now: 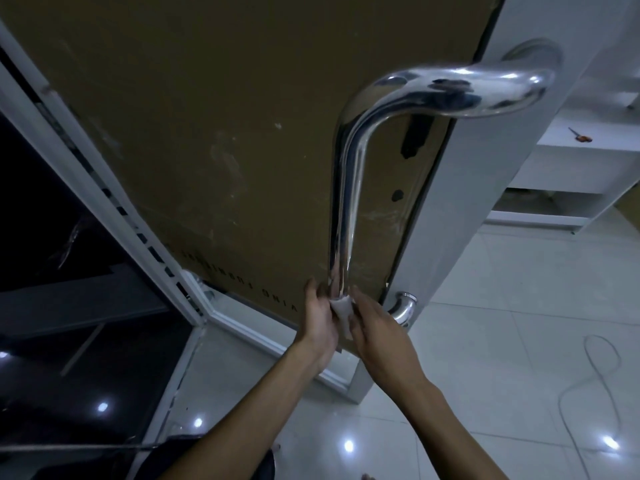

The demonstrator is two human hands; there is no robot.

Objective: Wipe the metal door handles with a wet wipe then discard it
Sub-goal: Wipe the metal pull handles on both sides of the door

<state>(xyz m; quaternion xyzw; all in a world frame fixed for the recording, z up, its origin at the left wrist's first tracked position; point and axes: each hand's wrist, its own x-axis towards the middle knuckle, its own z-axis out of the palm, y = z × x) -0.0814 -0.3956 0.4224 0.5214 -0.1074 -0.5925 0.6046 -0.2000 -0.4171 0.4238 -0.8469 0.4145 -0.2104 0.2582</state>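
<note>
A long polished metal door handle (349, 188) runs down a door covered in brown cardboard (194, 140). Its top bends right into the white door edge, and its lower end (403, 308) curves into the door near my hands. A white wet wipe (341, 308) is folded around the bar's lower part. My left hand (320, 320) holds the wipe from the left side of the bar. My right hand (375, 327) pinches it from the right. The wipe is mostly hidden between my fingers.
The white door frame (114, 199) stands at the left with dark glass beyond it. Glossy white floor tiles (485, 341) spread to the right, with a thin cable (595, 368) lying on them. White shelving (571, 161) stands behind the door at the right.
</note>
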